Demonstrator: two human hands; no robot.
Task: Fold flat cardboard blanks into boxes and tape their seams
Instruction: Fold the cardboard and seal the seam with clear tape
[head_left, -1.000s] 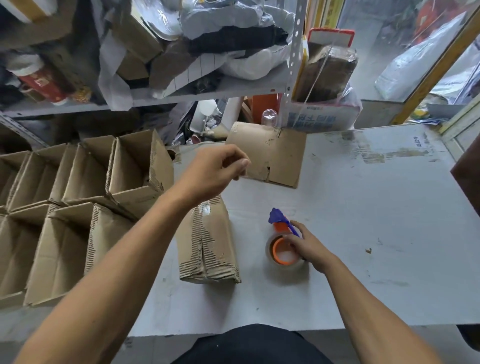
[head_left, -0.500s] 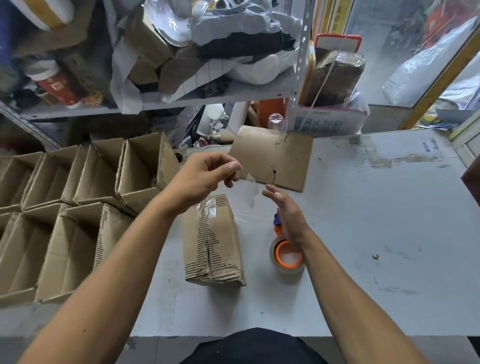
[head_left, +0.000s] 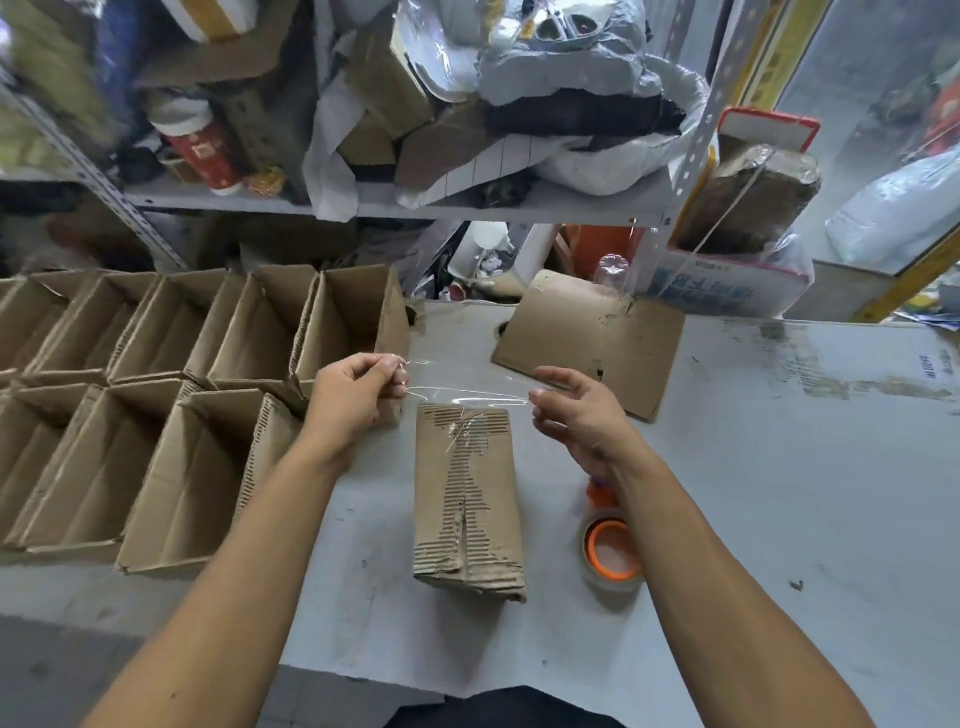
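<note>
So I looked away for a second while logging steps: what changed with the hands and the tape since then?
The right hand let go of the tape roll, rose and pinched the free end of the clear tape strip. The left hand kept its pinch, so the strip now stretches between both hands above the far end of the folded box. The box, the roll and the open boxes on the left stayed put.

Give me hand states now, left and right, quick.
Left hand: pinching one end of the clear tape strip.
Right hand: pinching the other end, remaining fingers loose.
</note>
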